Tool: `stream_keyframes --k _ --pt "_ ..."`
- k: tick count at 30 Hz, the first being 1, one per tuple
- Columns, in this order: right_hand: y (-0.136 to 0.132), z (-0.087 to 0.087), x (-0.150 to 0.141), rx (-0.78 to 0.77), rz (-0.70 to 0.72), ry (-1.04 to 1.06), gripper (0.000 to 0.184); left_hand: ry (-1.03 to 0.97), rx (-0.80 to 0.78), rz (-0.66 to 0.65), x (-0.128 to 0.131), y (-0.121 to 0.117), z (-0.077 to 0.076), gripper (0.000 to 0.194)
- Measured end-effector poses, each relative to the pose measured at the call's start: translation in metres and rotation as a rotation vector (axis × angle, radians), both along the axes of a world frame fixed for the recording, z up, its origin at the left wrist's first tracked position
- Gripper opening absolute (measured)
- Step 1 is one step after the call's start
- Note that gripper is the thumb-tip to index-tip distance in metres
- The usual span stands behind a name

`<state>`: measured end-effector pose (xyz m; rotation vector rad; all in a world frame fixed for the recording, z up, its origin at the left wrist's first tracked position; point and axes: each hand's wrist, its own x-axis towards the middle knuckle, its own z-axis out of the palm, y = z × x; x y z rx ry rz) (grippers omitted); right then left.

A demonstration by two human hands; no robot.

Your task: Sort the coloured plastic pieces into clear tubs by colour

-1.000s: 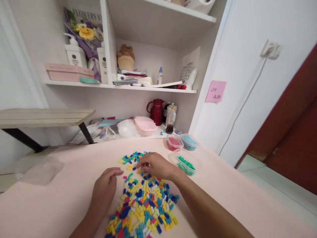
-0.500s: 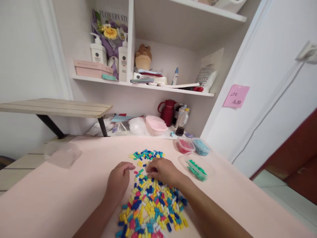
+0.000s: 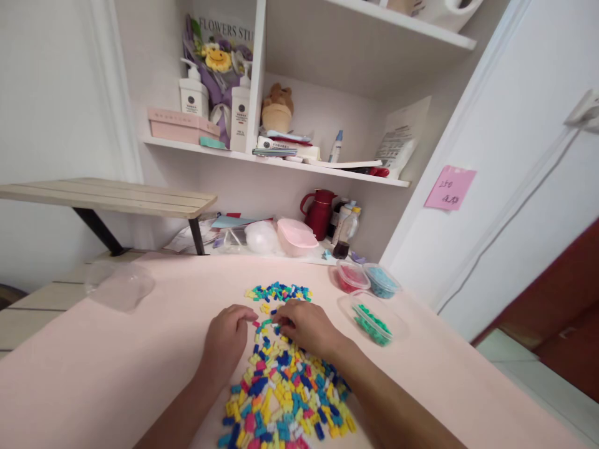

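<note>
Many small toy building bricks [image 3: 285,390] in yellow, blue, teal, pink and white lie spread over the pink tabletop [image 3: 178,293]. My left hand [image 3: 226,337] rests at the left of the narrow upper part of the spread, fingers curled inward, fingertips close to a pink brick [image 3: 256,323]. What it may hold is hidden. On the other side my right hand [image 3: 306,324] reaches over the bricks with bent fingers close together, their tips beside a green brick [image 3: 266,322]. Whether a brick is between them cannot be made out. A smaller brick group [image 3: 279,292] lies beyond both hands.
At the right stand clear tubs of green bricks [image 3: 373,324], red pieces [image 3: 352,275] and blue pieces [image 3: 381,279]. A clear plastic container [image 3: 119,287] is at the left. Behind are a pink box [image 3: 297,237], a red jug [image 3: 319,214], a bottle [image 3: 347,234] and a wooden stand [image 3: 112,198].
My right hand has shifted slightly left, closer to the green brick. My left hand stays nearly in place. The camera view has turned a little.
</note>
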<state>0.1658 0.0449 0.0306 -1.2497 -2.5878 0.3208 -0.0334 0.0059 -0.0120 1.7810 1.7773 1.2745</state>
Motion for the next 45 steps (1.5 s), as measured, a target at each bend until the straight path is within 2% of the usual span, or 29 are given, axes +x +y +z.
stream_keyframes --k 13,18,23,30,34,39,42,45 --pt "-0.004 -0.002 -0.003 0.053 -0.038 -0.038 0.028 0.095 -0.010 -0.022 -0.001 0.000 0.000 0.038" --pt "0.000 -0.006 0.001 0.035 -0.052 0.035 0.026 0.087 -0.018 -0.024 -0.001 0.001 0.001 0.038" --pt "0.006 -0.011 0.005 -0.051 -0.036 0.111 0.023 0.082 -0.028 -0.024 -0.001 0.001 0.001 0.038" --pt "0.004 -0.010 0.004 -0.022 -0.059 0.106 0.009 0.079 -0.039 -0.022 -0.002 0.003 -0.001 0.038" --pt "0.002 0.000 0.006 -0.032 -0.051 0.211 0.009 0.059 -0.020 0.003 0.000 0.003 -0.002 0.038" --pt "-0.009 0.032 0.014 -0.027 -0.021 0.394 0.006 0.029 0.008 0.034 0.000 0.002 -0.002 0.038" --pt "-0.014 0.050 0.033 0.037 -0.005 0.394 0.005 0.013 0.014 0.048 -0.001 0.004 -0.002 0.038" --pt "-0.012 0.057 0.064 0.160 -0.118 0.464 0.010 -0.007 0.018 0.034 -0.003 0.008 -0.002 0.036"
